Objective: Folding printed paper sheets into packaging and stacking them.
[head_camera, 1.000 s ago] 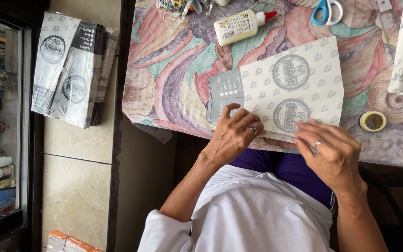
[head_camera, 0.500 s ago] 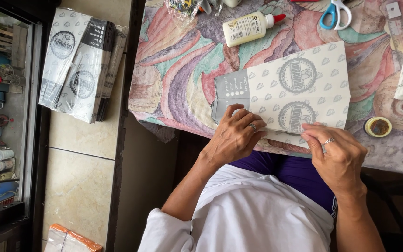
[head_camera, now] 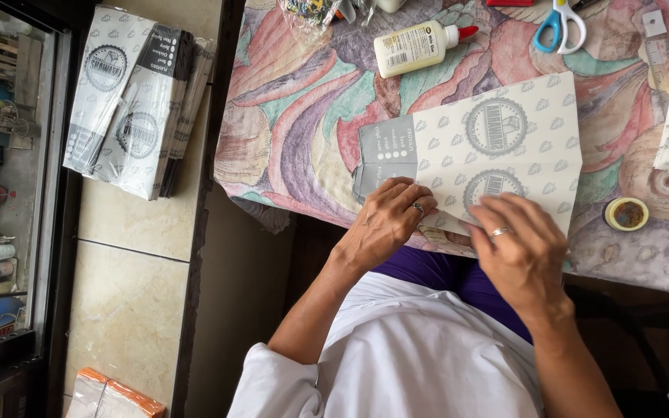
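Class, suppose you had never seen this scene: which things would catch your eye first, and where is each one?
Both hands, the left hand and the right hand, press on a printed paper sheet at the table's near edge. Under it spreads a swirling multicoloured tablecloth, with a white glue bottle and blue-handled scissors at the far side.

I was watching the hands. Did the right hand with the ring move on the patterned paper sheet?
Yes. The right hand has slid left along the near edge of the white patterned paper sheet, toward the left hand and farther from the small yellow tape roll.
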